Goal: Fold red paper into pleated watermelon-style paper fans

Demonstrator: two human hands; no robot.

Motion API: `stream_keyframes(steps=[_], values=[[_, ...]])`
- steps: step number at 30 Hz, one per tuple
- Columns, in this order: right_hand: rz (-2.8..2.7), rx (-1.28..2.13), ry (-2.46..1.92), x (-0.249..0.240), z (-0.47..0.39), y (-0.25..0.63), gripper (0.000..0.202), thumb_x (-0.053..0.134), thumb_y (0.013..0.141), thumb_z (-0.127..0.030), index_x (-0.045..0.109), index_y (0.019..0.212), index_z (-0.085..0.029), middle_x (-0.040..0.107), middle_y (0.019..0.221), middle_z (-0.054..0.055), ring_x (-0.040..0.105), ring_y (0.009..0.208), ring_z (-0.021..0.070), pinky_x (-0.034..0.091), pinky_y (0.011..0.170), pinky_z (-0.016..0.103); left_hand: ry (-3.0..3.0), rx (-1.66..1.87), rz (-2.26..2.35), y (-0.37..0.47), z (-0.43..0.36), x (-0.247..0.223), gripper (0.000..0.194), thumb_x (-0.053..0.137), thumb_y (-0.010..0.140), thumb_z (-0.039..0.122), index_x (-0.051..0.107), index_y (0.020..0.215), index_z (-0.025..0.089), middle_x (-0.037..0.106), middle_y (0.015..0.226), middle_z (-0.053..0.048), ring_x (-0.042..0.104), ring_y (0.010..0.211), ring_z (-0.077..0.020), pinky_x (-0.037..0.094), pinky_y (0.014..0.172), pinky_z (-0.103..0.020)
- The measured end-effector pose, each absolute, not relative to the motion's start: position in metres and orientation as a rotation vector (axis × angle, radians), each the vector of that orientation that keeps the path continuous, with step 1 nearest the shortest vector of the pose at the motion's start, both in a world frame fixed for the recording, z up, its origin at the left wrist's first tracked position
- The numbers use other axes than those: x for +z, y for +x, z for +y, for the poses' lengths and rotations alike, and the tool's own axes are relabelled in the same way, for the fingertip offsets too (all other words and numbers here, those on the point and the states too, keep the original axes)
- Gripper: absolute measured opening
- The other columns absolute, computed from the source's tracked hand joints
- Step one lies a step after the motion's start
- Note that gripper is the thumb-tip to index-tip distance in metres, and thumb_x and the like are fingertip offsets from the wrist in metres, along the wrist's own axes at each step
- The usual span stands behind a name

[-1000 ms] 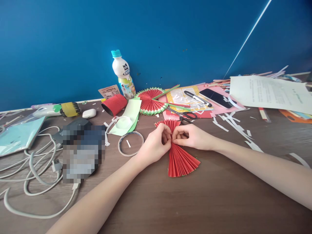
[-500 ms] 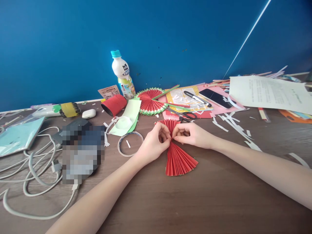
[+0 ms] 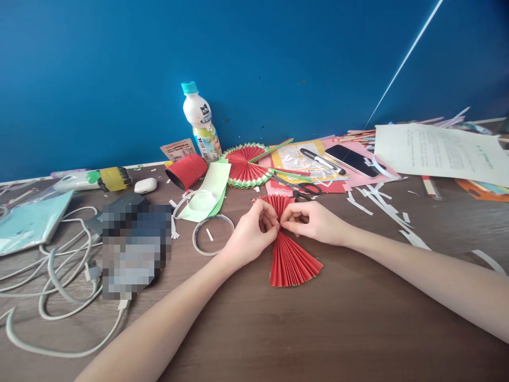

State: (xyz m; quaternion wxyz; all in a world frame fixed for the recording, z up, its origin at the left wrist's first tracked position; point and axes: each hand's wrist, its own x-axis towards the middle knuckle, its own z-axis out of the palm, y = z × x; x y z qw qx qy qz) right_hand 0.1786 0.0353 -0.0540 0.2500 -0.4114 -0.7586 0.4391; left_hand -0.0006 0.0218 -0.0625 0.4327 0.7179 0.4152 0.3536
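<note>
A pleated red paper (image 3: pixel 292 260), pinched narrow at its middle, fans out both toward me and away from me on the brown table. My left hand (image 3: pixel 256 231) grips its narrow middle from the left, thumb and fingertips together. From the right, my right hand (image 3: pixel 306 220) pinches the same spot, its fingers curled. The fingertips of both hands nearly meet and hide the centre of the paper. Just behind the hands lie black scissors (image 3: pixel 308 188) and a round red pleated fan with a green edge (image 3: pixel 243 162).
A bottle (image 3: pixel 202 124) stands by the blue wall, near a red cup-like roll (image 3: pixel 186 171). Tape rings (image 3: pixel 194 241) and green paper (image 3: pixel 214 183) lie left. Behind are a marker (image 3: pixel 322 161) and phone (image 3: pixel 353 161); white cables (image 3: pixel 51 265) spread far left.
</note>
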Motion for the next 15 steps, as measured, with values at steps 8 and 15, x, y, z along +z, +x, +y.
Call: stream_keyframes(steps=[8,15], values=[[-2.102,1.154,-1.112,-0.0524,0.0384,0.1817,0.007,0.052,0.074,-0.02,0.053,0.068,-0.016,0.048,0.054,-0.004,0.041,0.05,0.0079,0.031,0.05,0.024,1.743,0.897,1.029,-0.0033,0.0228,-0.0647,0.015,0.051,0.074,0.009,0.044,0.083,0.018,0.054,0.075,0.003,0.052,0.065,-0.0061,0.041,0.059,-0.019],[-2.186,1.257,-1.103,-0.0494,0.0413,0.1865,0.003,0.052,0.07,-0.017,0.055,0.07,-0.016,0.05,0.059,-0.003,0.042,0.053,0.0081,0.032,0.051,0.024,1.69,0.85,1.022,-0.0074,0.023,-0.0591,0.012,0.054,0.074,0.012,0.046,0.081,0.017,0.054,0.075,0.002,0.052,0.065,-0.006,0.042,0.061,-0.02]])
